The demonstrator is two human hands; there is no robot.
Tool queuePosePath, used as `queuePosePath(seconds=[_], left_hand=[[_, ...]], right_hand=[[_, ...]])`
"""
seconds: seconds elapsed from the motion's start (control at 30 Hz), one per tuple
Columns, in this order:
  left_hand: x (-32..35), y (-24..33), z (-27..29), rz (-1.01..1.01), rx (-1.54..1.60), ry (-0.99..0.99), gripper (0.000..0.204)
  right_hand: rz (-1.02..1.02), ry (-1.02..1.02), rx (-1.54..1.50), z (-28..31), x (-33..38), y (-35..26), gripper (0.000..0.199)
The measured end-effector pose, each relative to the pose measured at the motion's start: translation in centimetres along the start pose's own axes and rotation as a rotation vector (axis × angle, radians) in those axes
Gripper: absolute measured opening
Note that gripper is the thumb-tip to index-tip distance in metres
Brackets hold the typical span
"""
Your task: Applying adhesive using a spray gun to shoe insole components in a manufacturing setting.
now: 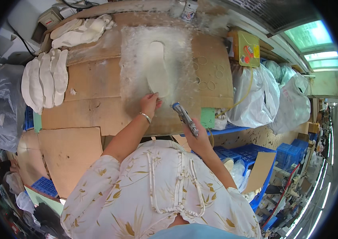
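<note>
A white shoe insole (158, 67) lies lengthwise on the pale, residue-coated patch of cardboard (133, 51) in the middle of the bench. My left hand (150, 106) is at the insole's near end, its fingers closed at that edge. To its right, my right hand (198, 137) is wrapped round the grip of a metal spray gun (185, 118) with a blue tip. The gun's nozzle points away from me, a short way to the right of the insole's near end and apart from it. The fingers' far side on the gun is hidden.
White insoles (46, 79) are piled at the left, with another pile (82, 34) at the far left. A yellow box (245, 47) with a yellow hose (242, 97) stands at the right, beside white plastic bags (254, 95). Blue crates (252, 153) sit lower right. A can (189, 10) stands at the back.
</note>
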State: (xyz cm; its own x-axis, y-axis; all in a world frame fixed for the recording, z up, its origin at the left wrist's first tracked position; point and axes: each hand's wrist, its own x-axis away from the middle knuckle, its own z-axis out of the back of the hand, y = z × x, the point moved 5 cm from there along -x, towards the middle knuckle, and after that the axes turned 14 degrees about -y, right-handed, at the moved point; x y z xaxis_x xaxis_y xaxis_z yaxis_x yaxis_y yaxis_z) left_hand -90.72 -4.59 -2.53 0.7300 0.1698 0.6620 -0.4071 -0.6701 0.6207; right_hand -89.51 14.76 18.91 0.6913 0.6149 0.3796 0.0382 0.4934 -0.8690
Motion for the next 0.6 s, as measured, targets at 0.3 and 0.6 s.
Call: queuePosePath(seconds=[0.3, 0.6], left_hand=[[-0.3, 0.0, 0.1, 0.003, 0.033, -0.009, 0.018], [0.7, 1.6, -0.6, -0.005, -0.134, 0.012, 0.018]], right_hand=[[-0.019, 0.058, 0.108, 0.0, -0.8, -1.6, 0.023], [0.061, 0.083, 0.009, 2.4, -5.1, -4.6, 0.025]])
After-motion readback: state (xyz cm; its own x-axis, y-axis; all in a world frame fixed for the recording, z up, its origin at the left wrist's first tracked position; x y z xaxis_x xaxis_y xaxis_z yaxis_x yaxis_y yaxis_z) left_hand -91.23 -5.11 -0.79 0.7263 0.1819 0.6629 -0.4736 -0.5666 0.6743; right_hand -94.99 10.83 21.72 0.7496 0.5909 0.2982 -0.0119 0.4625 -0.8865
